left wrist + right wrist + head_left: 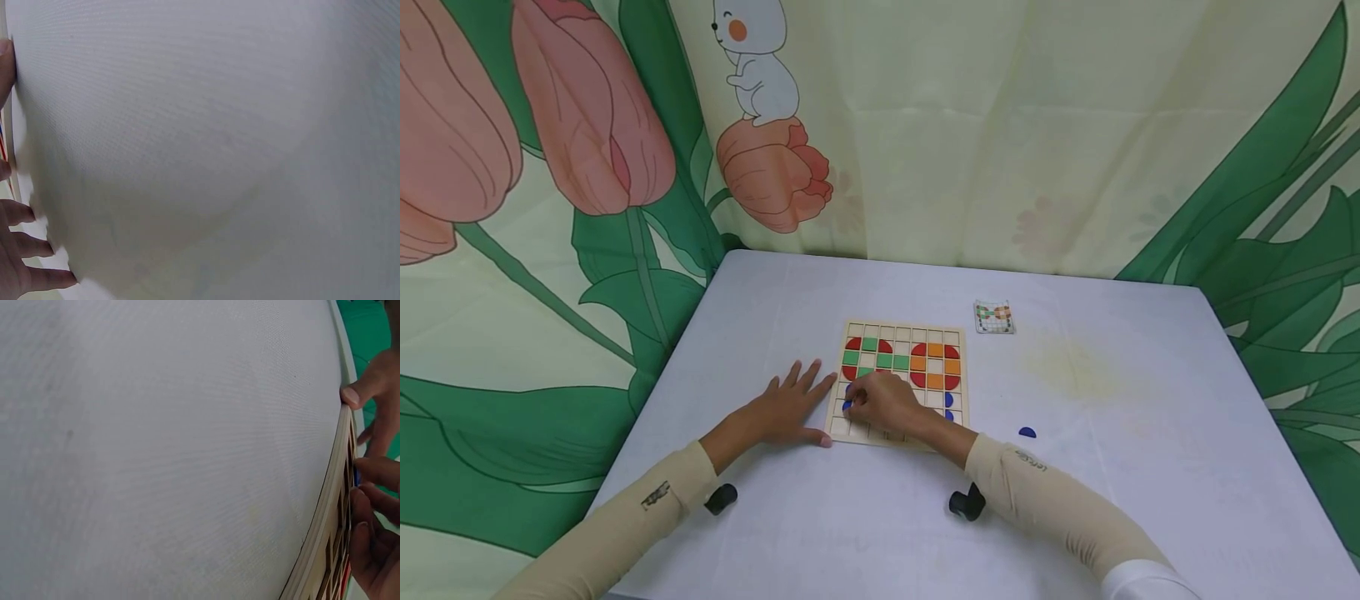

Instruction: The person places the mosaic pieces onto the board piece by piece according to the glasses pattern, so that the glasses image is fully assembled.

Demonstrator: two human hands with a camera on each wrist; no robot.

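Observation:
A wooden grid board (842,427) lies on the table, with red, green, orange and blue pieces set in its squares. My left hand (790,408) rests flat beside its left edge, fingers spread, thumb and a fingertip at the board's side. Over the lower left squares, my right hand (886,402) pinches a blue half-circle piece (847,406) between thumb and fingers. The right wrist view shows a sliver of the blue piece (357,477) at those fingertips. Two more blue half-circles (949,400) sit along the board's right side. My right hand covers some middle squares.
One loose blue half-circle (1027,432) lies on the table right of the board. A small pattern card (995,317) is past the board's far right corner. Black wrist devices (967,503) show beside both sleeves. A printed curtain (955,167) hangs behind the table.

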